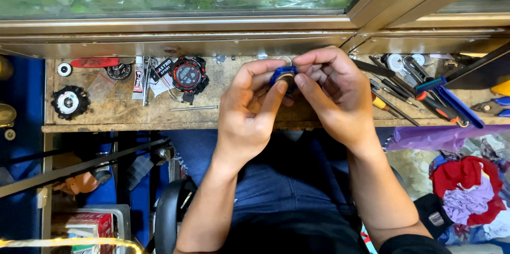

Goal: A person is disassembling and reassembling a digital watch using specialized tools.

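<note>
Blue round watch case (282, 76) pinched between left hand (249, 110) and right hand (329, 92), fingertips pressed together on it, above worn wooden bench (122, 108); red-and-black digital watch (188, 75) well apart at left, screwdrivers (396, 102) at right.

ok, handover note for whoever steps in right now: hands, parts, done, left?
Left hand: fingers pinched on the small blue watch case, held above the wooden bench.
Right hand: fingertips on the same case from the other side.
Parts: red-and-black digital watch lies on the bench left of the hands; a round black watch case sits farther left; screwdrivers and pliers are piled to the right.
Done: the blue case is picked up in both hands.
Left: cannot tell whether it is open; the fingers hide it.
</note>
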